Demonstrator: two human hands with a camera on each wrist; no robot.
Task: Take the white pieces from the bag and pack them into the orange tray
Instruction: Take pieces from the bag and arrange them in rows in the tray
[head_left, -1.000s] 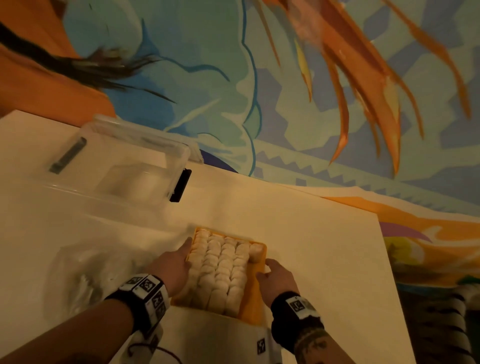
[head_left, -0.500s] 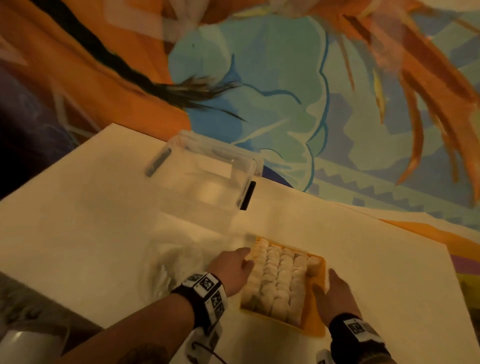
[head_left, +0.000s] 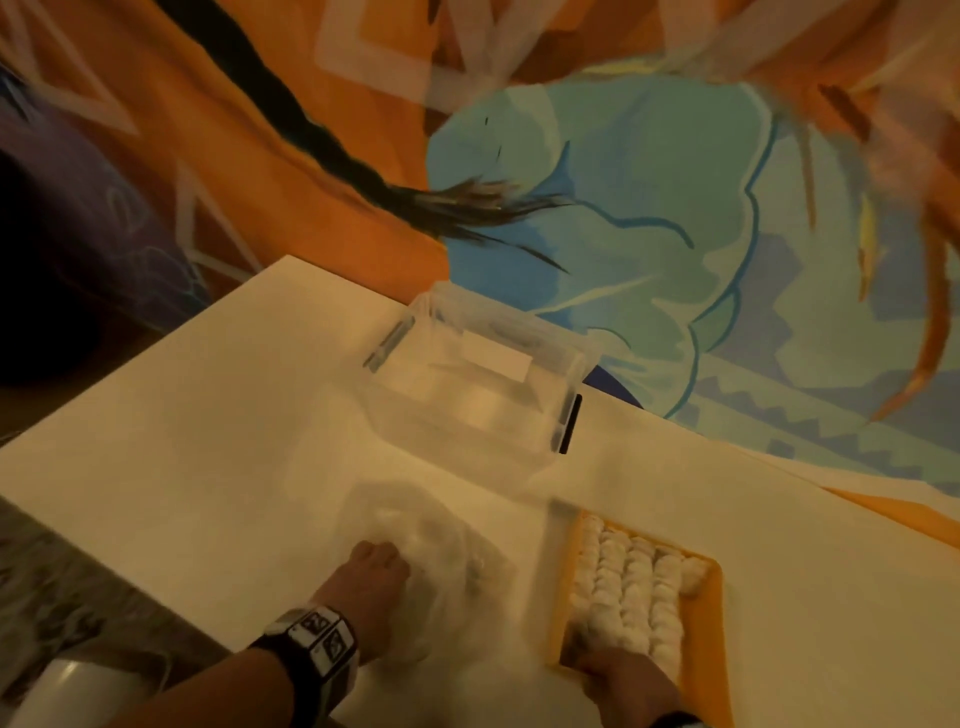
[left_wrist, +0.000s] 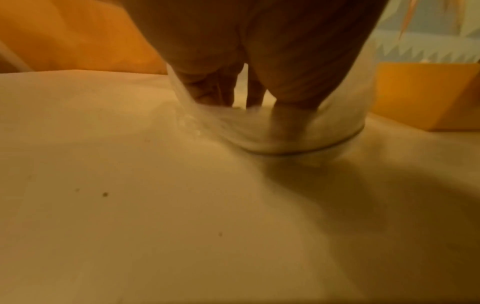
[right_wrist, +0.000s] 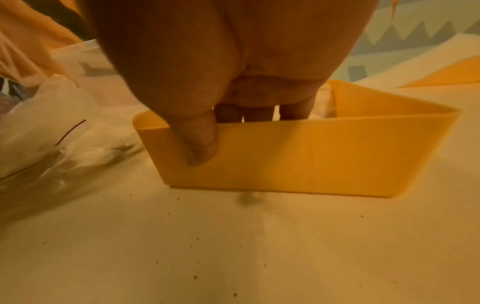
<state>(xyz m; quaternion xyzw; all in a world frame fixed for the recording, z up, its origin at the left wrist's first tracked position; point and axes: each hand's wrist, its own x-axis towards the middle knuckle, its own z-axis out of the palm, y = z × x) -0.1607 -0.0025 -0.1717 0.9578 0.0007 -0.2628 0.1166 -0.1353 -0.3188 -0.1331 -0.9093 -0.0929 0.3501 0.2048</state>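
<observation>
The orange tray (head_left: 712, 613) sits at the near right of the table, packed with rows of white pieces (head_left: 628, 587). My right hand (head_left: 613, 670) pinches the tray's near wall (right_wrist: 324, 156): the thumb lies outside and the fingers reach inside. A few white pieces (right_wrist: 324, 98) show behind those fingers. Left of the tray lies the crumpled clear bag (head_left: 441, 545). My left hand (head_left: 400, 566) is on it with curled fingers. In the blurred left wrist view, my left hand (left_wrist: 259, 107) digs its fingers and thumb into the bag's plastic (left_wrist: 298, 139).
A clear plastic box (head_left: 478, 384) with black latches stands behind the bag at the table's far edge. The white table (head_left: 208, 441) has bare surface to the left. Its right edge runs just past the tray. A painted wall rises behind it.
My left hand left the tray's left side and moved onto the bag. My right hand shifted from the tray's right side to its near wall. The head view swung left.
</observation>
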